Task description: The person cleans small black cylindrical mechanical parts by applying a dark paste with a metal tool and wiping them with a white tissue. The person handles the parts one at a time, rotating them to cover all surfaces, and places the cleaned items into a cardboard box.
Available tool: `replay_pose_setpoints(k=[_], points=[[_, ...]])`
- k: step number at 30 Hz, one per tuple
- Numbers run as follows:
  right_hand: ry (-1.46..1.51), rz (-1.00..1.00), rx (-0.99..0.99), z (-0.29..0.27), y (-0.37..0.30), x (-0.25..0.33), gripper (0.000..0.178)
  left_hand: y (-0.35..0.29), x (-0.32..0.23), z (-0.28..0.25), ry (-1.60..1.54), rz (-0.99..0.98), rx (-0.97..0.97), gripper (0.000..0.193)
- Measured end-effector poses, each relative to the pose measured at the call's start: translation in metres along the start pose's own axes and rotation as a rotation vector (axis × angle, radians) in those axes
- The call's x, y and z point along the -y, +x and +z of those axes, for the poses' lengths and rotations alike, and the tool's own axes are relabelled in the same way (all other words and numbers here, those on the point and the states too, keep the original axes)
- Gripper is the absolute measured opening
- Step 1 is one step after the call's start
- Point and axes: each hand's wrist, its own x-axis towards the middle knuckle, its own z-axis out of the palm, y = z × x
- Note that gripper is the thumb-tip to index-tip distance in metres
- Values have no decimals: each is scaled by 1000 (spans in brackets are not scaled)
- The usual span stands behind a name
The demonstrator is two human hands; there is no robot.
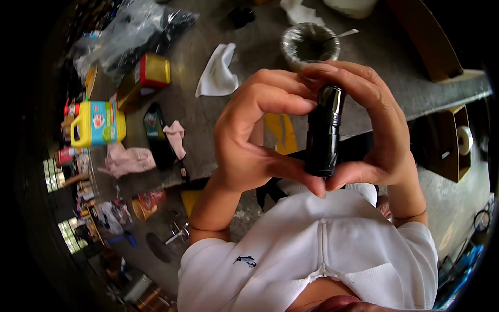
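Holding a glossy black cylinder (325, 135) between them, the left hand (241, 132) and right hand (384, 125) curve inward like two facing brackets. The fingers are bent and rounded, leaving wide gaps between each palm and the piece, so the grip is at the ends and not in the palms. The left fingers reach the cylinder's upper side, the right fingers arch over its top, and both thumbs meet around its lower end; exactly which fingertips press on it is partly hidden. The cylinder stands lengthwise between the hands, in front of the white shirt (291, 234) and near the edge of the bench (192, 130). Just beyond the fingers sits a round bowl (286, 47) lined with clear plastic, a thin light stick (347, 34) leaning out of it; its dark contents cannot be made out. To the left, well apart from the hands, stand a yellow jug (119, 125) with a blue label and, near it, a red and gold tin (156, 70); what they contain is hidden. On the right, an open cardboard box (447, 165) has a white roll (469, 140) at its side. A white cloth (218, 73) lies between tin and bowl.
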Motion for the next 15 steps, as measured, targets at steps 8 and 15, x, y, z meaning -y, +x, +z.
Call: replay_pose_setpoints(k=[8, 15], points=[[-33, 0, 129, 9, 8, -1, 103, -15, -10, -17, 220, -5, 53, 74], [-117, -54, 134, 14, 2, -4, 92, -14, -16, -12, 420, -1, 64, 72]])
